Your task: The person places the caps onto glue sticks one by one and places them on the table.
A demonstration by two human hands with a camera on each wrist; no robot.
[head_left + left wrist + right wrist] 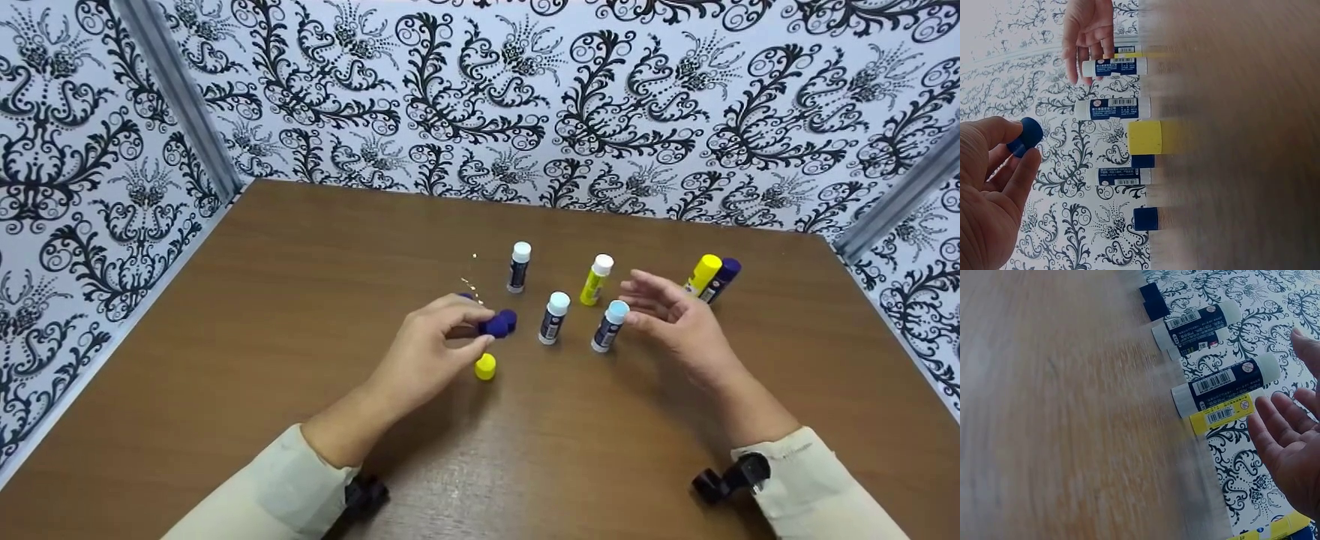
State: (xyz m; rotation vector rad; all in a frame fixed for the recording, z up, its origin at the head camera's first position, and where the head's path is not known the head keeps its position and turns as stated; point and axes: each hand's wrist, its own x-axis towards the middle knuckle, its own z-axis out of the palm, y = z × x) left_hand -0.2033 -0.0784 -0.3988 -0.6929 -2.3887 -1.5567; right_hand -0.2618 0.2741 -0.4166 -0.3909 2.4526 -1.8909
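The left hand point(429, 339) is pinching a blue cap point(1032, 131); the right hand point(679, 321) (loose, empty) is hovering beside an uncapped glue stick point(608, 332), short of the table's point(337, 247) far edge

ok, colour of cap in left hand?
The cap is dark blue; the left wrist view shows it best.

Cap point(1031, 132): dark blue, round, tilted, pinched in the left hand point(427, 345); located near centre of the head view. Stick point(607, 330): dark blue label, white ends, uncapped, standing upright right of centre, just beside the right hand point(682, 326).
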